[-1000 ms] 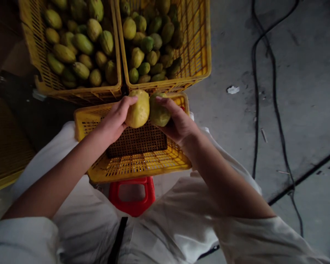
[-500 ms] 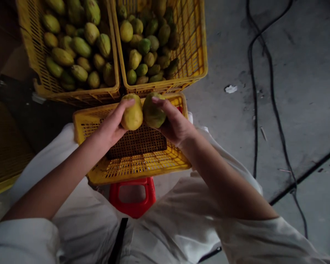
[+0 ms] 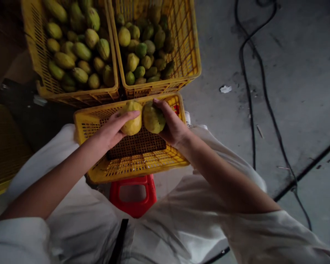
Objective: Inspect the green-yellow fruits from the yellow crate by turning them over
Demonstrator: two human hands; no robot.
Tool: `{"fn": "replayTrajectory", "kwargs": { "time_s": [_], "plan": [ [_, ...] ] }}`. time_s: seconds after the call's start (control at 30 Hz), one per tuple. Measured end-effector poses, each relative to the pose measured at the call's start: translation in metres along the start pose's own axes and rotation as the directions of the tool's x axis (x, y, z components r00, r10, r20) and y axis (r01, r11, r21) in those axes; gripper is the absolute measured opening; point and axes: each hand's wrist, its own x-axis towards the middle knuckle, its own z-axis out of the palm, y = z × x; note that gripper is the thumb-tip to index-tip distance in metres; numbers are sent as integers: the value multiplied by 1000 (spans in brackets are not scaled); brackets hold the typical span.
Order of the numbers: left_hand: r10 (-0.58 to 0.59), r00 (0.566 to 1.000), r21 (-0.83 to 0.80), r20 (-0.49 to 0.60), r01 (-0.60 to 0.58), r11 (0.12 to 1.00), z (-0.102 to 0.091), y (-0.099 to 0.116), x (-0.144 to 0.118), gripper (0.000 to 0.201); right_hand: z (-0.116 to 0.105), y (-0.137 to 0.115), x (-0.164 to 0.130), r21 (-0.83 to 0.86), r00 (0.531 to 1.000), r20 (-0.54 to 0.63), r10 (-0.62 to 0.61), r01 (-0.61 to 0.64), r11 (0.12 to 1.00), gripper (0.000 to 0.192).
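1. Your left hand (image 3: 111, 128) grips a yellow fruit (image 3: 131, 122), with the fingers closed over its top and left side.
2. Your right hand (image 3: 173, 126) grips a green fruit (image 3: 153, 118), with the fingers wrapped around its far and right side.
3. The two fruits touch each other, side by side, and you hold them just above the far part of the near crate (image 3: 143, 163).
4. The near crate is yellow with a mesh floor. I see no other fruit in the part of it that shows.
5. Under the near crate, at its edge closest to you, a red stool (image 3: 133, 192) shows between your knees.
6. Just beyond the near crate two more yellow crates stand side by side. The left crate (image 3: 44, 79) and the right crate (image 3: 191, 55) both hold many green and yellow fruits.
7. To the right of the near crate is grey floor (image 3: 291, 73), and black cables (image 3: 250, 91) run across it, well apart from the crate.
8. A small white scrap (image 3: 225, 88) lies on the floor between the right crate and the cables.
9. Left of the near crate it is dark, and part of another yellow crate (image 3: 2, 154) shows at the edge.
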Motion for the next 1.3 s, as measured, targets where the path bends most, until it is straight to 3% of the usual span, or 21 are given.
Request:
{"fn": "replayTrajectory", "kwargs": {
  "time_s": [0.2,0.37,0.5,0.57,0.67,0.8,0.97,1.17,1.3],
  "plan": [
    [57,997,-36,43,-55,998,-4,7,-12,12,7,-4,-17,-70,997,73,-28,33,997,52],
    [150,989,-4,-3,-150,989,-12,9,-32,14,13,-6,-30,-35,998,-18,-55,54,998,54],
    [78,994,-45,-83,-82,996,-17,3,-57,14,16,-2,-46,-45,992,-129,-12,6,999,40],
    [0,993,-76,-119,-9,997,-17,-4,-69,11,16,3,-55,-41,992,-122,-6,1,999,38],
    [-23,993,-50,-114,17,999,-15,-18,-78,11,13,14,-67,-11,998,-63,25,-26,1000,41],
    [-66,985,-114,-160,48,992,-11,-34,-76,20,5,30,-76,10,996,-38,83,-83,997,51],
    [-97,977,-171,-187,65,983,-11,-43,-70,12,0,44,-74,-15,999,-54,-6,6,1000,60],
    [6,997,-238,-80,-24,971,-18,-44,-67,6,-7,50,-54,-43,981,-154,-120,115,992,52],
    [-65,995,-282,-72,42,959,-17,-41,-67,5,-8,49,-44,-16,984,-124,-130,129,992,50]
  ]
}}
